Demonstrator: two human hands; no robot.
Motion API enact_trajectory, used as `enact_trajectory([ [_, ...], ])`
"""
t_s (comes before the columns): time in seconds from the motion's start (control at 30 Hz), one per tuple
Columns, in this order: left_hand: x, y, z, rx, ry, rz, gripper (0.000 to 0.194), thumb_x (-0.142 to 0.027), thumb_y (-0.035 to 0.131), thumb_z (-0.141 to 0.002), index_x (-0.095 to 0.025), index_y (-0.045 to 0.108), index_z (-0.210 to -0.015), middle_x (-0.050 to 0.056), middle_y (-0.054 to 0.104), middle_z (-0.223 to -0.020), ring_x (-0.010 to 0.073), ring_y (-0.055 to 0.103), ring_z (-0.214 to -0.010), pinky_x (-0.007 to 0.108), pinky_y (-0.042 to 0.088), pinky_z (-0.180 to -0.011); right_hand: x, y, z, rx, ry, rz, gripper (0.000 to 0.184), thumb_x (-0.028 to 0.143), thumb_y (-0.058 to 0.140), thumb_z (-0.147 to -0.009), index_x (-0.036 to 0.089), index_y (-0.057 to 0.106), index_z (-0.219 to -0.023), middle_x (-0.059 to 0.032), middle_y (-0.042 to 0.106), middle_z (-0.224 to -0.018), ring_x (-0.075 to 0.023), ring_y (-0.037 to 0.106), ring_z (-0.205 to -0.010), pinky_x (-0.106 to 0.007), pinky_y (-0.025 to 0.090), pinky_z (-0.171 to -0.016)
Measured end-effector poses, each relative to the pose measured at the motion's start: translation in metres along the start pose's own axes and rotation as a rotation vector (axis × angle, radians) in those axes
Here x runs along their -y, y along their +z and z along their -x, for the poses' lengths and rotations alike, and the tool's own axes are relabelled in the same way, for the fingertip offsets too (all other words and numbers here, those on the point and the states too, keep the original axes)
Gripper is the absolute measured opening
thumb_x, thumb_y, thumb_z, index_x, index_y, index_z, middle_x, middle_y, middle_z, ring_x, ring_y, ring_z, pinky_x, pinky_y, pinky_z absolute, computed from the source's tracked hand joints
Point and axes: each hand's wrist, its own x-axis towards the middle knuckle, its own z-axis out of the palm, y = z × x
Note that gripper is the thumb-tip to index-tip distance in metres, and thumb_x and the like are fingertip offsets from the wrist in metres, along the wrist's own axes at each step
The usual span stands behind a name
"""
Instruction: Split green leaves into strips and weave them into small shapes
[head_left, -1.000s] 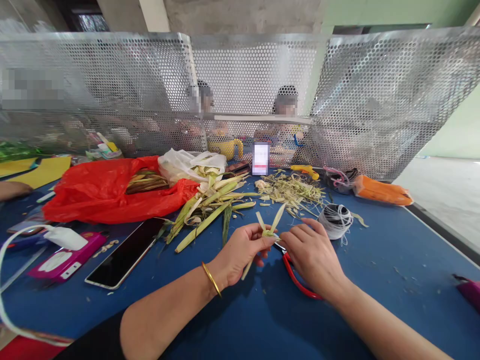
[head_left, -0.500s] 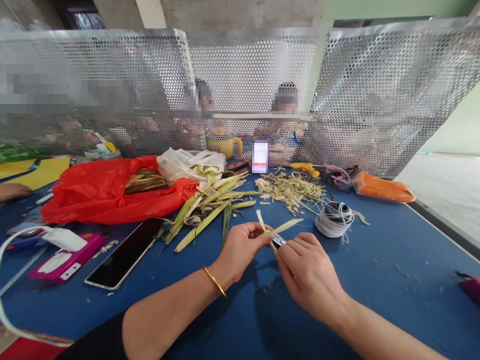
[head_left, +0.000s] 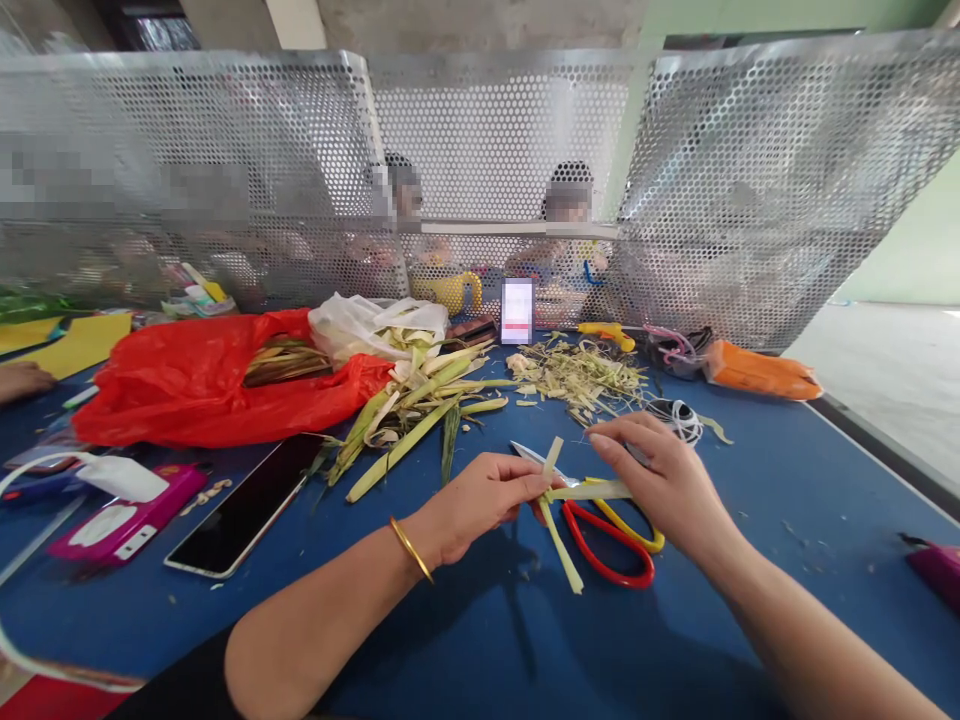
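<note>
My left hand [head_left: 499, 490] is closed in a pinch on a few pale green corn husk strips [head_left: 562, 550], which cross at its fingertips and stick out up, down and to the right. Scissors [head_left: 611, 577] with one red and one yellow handle lie on the blue table beneath the strips, their blades pointing away to the left. Over to the right, my right hand [head_left: 660, 480] is raised with fingers stretched out, nothing visible in its grip. It partly covers the spool of white string [head_left: 686, 420] behind it.
Left of centre lie long husks [head_left: 409, 450], a red plastic bag [head_left: 187, 395] and a black-screened phone [head_left: 244, 510]. Husk scraps [head_left: 589, 375] are heaped behind my hands, near an upright lit phone [head_left: 516, 310]. A perforated metal screen [head_left: 495, 130] borders the table's back; people sit beyond it.
My right hand has let go of the scissors, which now lie on the table, and has moved up and right toward the string spool. My left hand keeps the husk strips, now turned differently.
</note>
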Motion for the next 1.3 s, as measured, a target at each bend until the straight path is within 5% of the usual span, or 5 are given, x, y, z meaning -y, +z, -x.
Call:
enact_trajectory([
  [0.17,0.006,0.005,0.001,0.059,-0.001,-0.025,0.033,-0.045,0.070,-0.071,-0.014,0.074,-0.082,-0.002,0.055,-0.058,0.0059,0.030,-0.048,0.025,0.017,-0.048,-0.005,0.016,0.000,0.526,0.364,-0.701,0.032,0.046,0.072,-0.071,0.016,0.070,-0.082,-0.0022,0.067,-0.075,-0.0162,0.059,-0.069,-0.029,0.044,-0.066],
  [0.37,0.009,0.011,0.002,0.076,0.028,-0.073,0.034,-0.045,0.068,-0.072,-0.014,0.062,-0.057,-0.006,0.036,-0.049,0.0064,0.026,-0.048,0.025,0.017,-0.049,0.003,0.037,0.011,0.349,0.430,-0.758,0.034,0.046,0.074,-0.068,0.015,0.062,-0.062,0.0026,0.055,-0.057,-0.0089,0.044,-0.053,-0.023,0.034,-0.052],
  [0.7,0.011,0.010,0.004,0.154,0.056,-0.150,0.034,-0.047,0.066,-0.074,-0.014,0.067,-0.068,-0.006,0.034,-0.051,0.0070,0.024,-0.049,0.026,0.016,-0.048,0.005,0.040,0.014,0.086,0.331,-0.550,0.031,0.047,0.066,-0.071,0.017,0.061,-0.064,0.0031,0.048,-0.055,-0.0106,0.038,-0.052,-0.024,0.029,-0.049],
  [1.13,0.014,0.011,-0.001,0.117,0.054,0.011,0.035,-0.046,0.066,-0.073,-0.014,0.058,-0.061,-0.003,0.045,-0.053,0.0058,0.032,-0.049,0.024,0.016,-0.047,0.002,0.036,0.011,0.200,0.473,-0.924,0.041,0.053,0.071,-0.071,0.016,0.069,-0.089,0.0022,0.056,-0.062,-0.0101,0.048,-0.056,-0.023,0.039,-0.055],
  [1.3,0.016,0.011,-0.002,0.148,0.056,0.001,0.040,-0.051,0.060,-0.077,-0.014,0.057,-0.063,-0.002,0.050,-0.053,0.0061,0.036,-0.047,0.023,0.018,-0.045,-0.001,0.037,0.013,0.339,0.510,-0.919,0.034,0.045,0.079,-0.063,0.013,0.069,-0.072,0.0021,0.056,-0.055,-0.0090,0.050,-0.052,-0.022,0.038,-0.052],
])
